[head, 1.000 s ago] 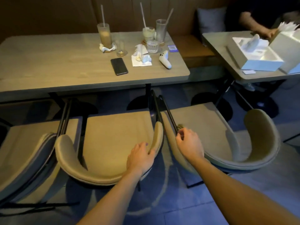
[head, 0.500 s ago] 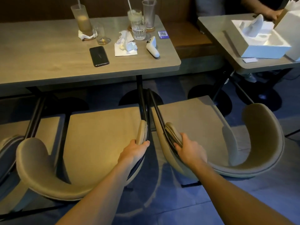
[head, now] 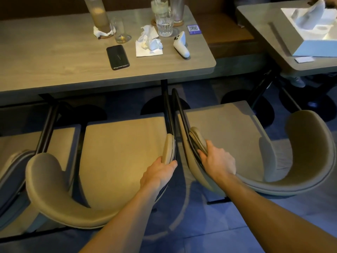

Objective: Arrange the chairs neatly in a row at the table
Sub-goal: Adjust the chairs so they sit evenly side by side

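Nearest the camera, two bare forearms reach forward over the dark tiled floor (head: 209, 234). The left hand (head: 160, 172) is clamped on the right arm-end of the middle chair (head: 116, 161), thumb on the inner side and fingers wrapped round the outer edge. The right hand (head: 218, 162) is closed over the left arm-end of the right chair (head: 228, 128), fingers curled over the padded rim.

Three tan chairs show in all. The left chair (head: 12, 161) is cut off by the frame edge, its seat just beside the middle one with dark metal frame bars between them. The middle and right chairs stand close — only a narrow gap of floor separates their facing arms, and their black frame tubes run nearly side by side up toward the desk leg (head: 164, 92). The right chair sits turned, its back swung out to the right, with open floor behind it and to its right.

The front edges of the seats lie under or at the near edge of the desk (head: 54, 57); how far under is hard to tell in the shadow. On the desk: a black phone (head: 118, 57) near the near edge, a white controller (head: 180, 45) toward the near right corner, crumpled napkins (head: 149, 42), and five glasses along the far edge. A second desk (head: 273, 24) stands to the right — a white box (head: 313, 33) on it — its round base on the floor beyond the right chair.
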The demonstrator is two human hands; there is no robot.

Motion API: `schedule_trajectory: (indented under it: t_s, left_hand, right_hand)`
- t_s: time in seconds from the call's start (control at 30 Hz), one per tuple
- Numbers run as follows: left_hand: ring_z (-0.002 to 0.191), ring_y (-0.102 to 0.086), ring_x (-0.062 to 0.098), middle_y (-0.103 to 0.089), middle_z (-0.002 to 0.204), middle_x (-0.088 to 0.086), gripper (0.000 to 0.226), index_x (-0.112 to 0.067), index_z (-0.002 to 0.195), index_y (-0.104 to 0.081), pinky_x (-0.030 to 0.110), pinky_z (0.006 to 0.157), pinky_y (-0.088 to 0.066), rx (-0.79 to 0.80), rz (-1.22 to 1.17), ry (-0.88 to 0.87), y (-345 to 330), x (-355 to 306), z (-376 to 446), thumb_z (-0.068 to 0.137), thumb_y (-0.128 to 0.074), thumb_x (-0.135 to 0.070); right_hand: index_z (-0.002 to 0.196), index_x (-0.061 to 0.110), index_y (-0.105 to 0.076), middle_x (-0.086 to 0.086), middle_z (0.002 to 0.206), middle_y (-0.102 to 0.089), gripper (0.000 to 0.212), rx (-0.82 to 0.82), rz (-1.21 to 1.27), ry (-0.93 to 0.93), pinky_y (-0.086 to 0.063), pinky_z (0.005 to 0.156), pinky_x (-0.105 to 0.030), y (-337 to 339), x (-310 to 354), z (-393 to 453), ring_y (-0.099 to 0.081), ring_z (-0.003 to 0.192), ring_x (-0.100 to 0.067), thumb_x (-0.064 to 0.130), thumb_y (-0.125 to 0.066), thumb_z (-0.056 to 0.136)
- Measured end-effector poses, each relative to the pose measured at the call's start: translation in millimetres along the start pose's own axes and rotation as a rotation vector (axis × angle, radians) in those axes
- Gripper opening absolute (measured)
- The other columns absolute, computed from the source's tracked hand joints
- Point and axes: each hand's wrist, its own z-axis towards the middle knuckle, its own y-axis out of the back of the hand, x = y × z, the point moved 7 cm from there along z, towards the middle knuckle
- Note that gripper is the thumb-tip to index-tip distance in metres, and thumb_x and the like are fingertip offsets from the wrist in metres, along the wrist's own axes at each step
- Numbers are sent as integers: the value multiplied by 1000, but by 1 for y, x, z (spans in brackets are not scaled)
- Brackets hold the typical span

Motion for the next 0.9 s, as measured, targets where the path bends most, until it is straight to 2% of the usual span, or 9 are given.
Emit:
schedule_trajectory:
  t_s: [0.17,0.33,0.43,0.57,0.63,0.73,0.8,0.9]
  left_hand:
    - [125,-50,30,-54,141,-2,87,-36,146,-41,45,106,-39,28,-52,29,0,2,-1,68,-46,-74]
    - [123,-52,30,-56,138,-3,85,-36,143,-44,45,105,-40,14,-85,28,0,0,-6,67,-48,-72]
    - [122,-52,30,-56,138,-2,85,-37,144,-44,45,105,-40,13,-89,33,0,1,-6,67,-49,-73]
    - [125,-50,30,-53,141,-2,88,-37,146,-40,45,106,-39,26,-101,37,0,2,-7,67,-49,-73]
    - [125,-50,30,-53,141,-2,87,-37,147,-40,45,106,-39,21,-90,34,1,2,-6,67,-48,-72]
    - [130,-46,30,-49,146,-1,82,-35,150,-35,43,108,-36,12,-70,34,1,2,-6,76,-49,-67]
    - [124,-51,30,-54,140,-1,78,-36,146,-40,45,105,-39,6,-67,27,1,1,-5,75,-49,-66]
    - [120,-53,30,-57,135,-2,80,-36,143,-45,45,102,-42,8,-65,18,1,0,-5,70,-47,-68]
  right_hand:
    - [122,24,-48,-5,86,-70,33,-18,5,-2,-58,72,-39,2,8,9,-67,73,-25,46,-37,101]
    - [118,22,-49,-4,85,-69,30,-4,18,19,-58,72,-38,0,10,4,-67,72,-24,44,-38,101]
    - [118,21,-48,-6,88,-69,29,5,-9,22,-54,71,-36,-4,13,-4,-66,76,-28,43,-38,101]
    - [120,22,-47,-2,82,-61,29,10,-8,-3,-43,64,-31,-4,15,-4,-55,68,-24,43,-39,102]
    - [120,21,-46,-7,89,-67,29,11,-25,-13,-42,64,-31,-3,18,0,-59,72,-28,42,-39,102]
    - [116,19,-47,-10,95,-71,26,13,14,-15,-50,71,-35,-6,28,5,-67,82,-31,40,-40,102]
    - [115,19,-46,-9,91,-71,25,4,32,-2,-56,75,-41,-10,33,7,-68,79,-30,39,-40,102]
    - [113,20,-43,-10,89,-71,24,-3,6,-4,-57,74,-43,-13,35,3,-68,78,-31,41,-38,102]
